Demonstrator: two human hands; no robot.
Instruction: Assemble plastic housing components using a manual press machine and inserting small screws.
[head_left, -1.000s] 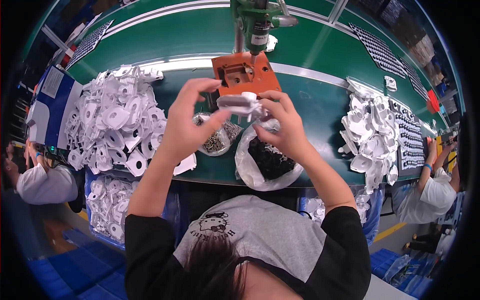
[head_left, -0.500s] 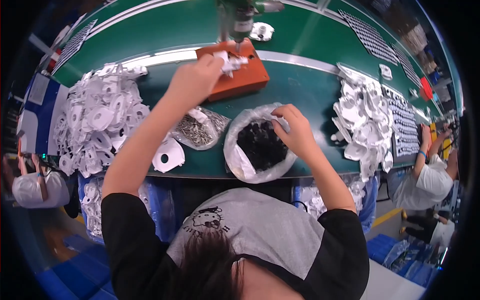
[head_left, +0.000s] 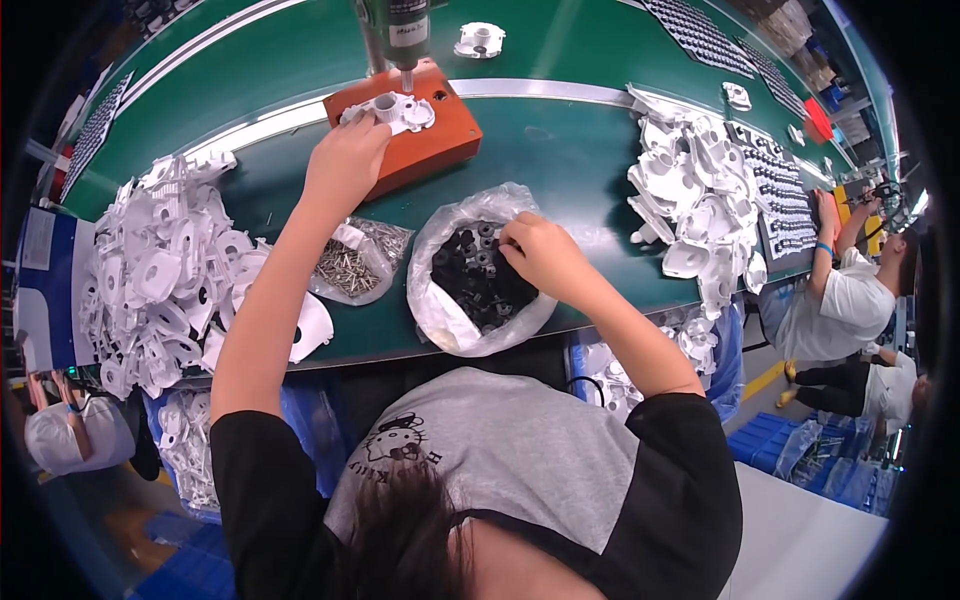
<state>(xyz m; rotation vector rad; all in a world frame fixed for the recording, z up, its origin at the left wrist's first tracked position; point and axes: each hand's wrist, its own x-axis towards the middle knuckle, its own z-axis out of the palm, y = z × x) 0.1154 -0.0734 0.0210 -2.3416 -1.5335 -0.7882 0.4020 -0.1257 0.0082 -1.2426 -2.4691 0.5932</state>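
My left hand [head_left: 350, 155] grips a white plastic part [head_left: 405, 112] with a raised round collar, which lies on the orange block [head_left: 425, 150]. Just above that block hangs the tip of a green upright power driver [head_left: 407, 35]. Over the right rim of a clear plastic bag [head_left: 435, 325] is my right hand [head_left: 545, 255], its fingers curled together. Small black parts [head_left: 475, 270] fill the bag. Whatever those fingertips hold, if anything, is hidden. A bag of metal screws [head_left: 350, 268] lies between my left forearm and the black parts.
Heaps of white plastic parts lie at the left [head_left: 160, 275] and right [head_left: 690, 190] of the green table [head_left: 590, 150]. One white part [head_left: 480, 40] stands behind the block. Trays of small parts [head_left: 780, 195] lie far right, near a co-worker [head_left: 840, 280]. Blue bins [head_left: 310, 425] stand below the table edge.
The whole view has shifted. The white part, blurred and tilted in my left hand before, now lies flatter on the block. My right hand's fingers have drawn closer together at the bag.
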